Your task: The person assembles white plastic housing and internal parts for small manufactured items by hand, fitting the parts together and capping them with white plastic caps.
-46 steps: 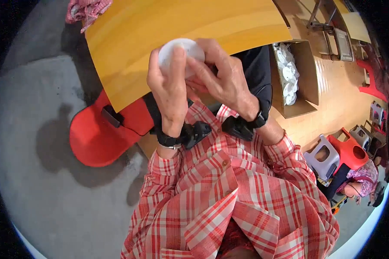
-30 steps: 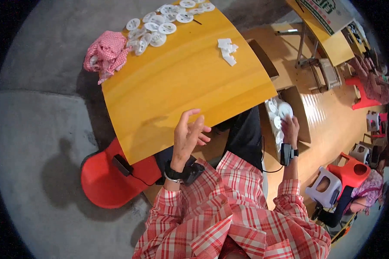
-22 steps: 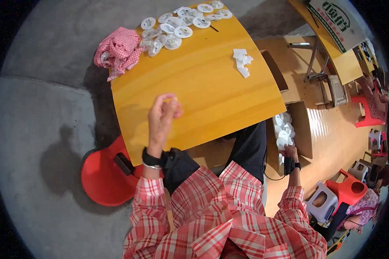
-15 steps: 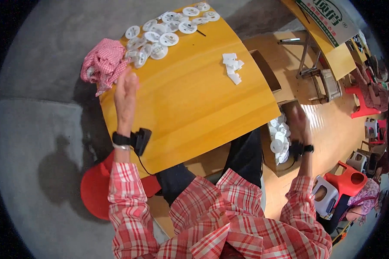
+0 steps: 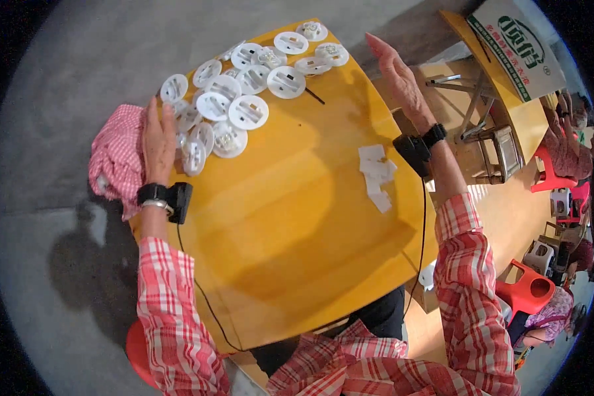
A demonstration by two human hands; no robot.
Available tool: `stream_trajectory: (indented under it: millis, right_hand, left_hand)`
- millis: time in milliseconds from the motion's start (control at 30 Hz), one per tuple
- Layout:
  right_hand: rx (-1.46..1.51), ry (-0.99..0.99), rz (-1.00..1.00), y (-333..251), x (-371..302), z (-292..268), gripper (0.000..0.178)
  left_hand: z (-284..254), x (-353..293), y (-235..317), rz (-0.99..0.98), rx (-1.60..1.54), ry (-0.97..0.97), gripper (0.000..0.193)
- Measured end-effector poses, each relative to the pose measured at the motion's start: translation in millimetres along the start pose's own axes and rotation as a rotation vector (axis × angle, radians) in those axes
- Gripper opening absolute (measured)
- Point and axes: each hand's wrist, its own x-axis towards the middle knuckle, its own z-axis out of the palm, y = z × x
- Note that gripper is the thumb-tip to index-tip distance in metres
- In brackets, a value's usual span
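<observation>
My left hand (image 5: 159,142) lies at the far left of the table, fingers stretched out, between a pink checked cloth (image 5: 117,150) and a spread of round white plastic parts (image 5: 249,112). It may be touching the nearest discs; I cannot see anything gripped in it. Over the table's right edge hovers my right hand (image 5: 400,80), fingers extended and holding nothing. Several discs show slots and small fittings on their faces. A thin dark stick (image 5: 315,96) lies beside them. Closer to the right edge are several small flat white pieces (image 5: 376,175).
The yellow table (image 5: 277,218) stands before my lap. To the right are a second table (image 5: 518,99) with a printed carton (image 5: 516,49), a metal-framed stool (image 5: 501,152) and a red plastic stool (image 5: 527,287). Other people sit further right. Cables run from both wrists.
My right hand has risen from beside the box of white discs to the table's far right edge. My left hand has reached further to the disc pile. My view has shifted forward.
</observation>
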Motion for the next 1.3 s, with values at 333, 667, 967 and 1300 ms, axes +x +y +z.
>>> stream_trajectory:
  millis: [333, 667, 967, 1300]
  right_hand:
    - [-0.38, -0.218, -0.109, 17.9, 78.6, 62.9, 0.055]
    - [-0.61, -0.394, -0.417, 8.9, 57.8, 117.9, 0.047]
    - [-0.444, -0.521, -0.492, -37.9, 7.5, 147.0, 0.053]
    - [-0.409, -0.694, -0.452, -77.7, -41.9, 137.3, 0.057]
  left_hand:
    - [15.0, 37.1, -32.3, -0.038, -0.012, -0.107, 0.064]
    - [25.3, 19.7, -15.2, 0.218, -0.29, -0.323, 0.042]
    - [26.2, -34.9, 14.3, 0.276, -0.145, -0.321, 0.04]
    - [-2.3, -95.8, 30.5, 0.273, -0.12, -0.411, 0.036]
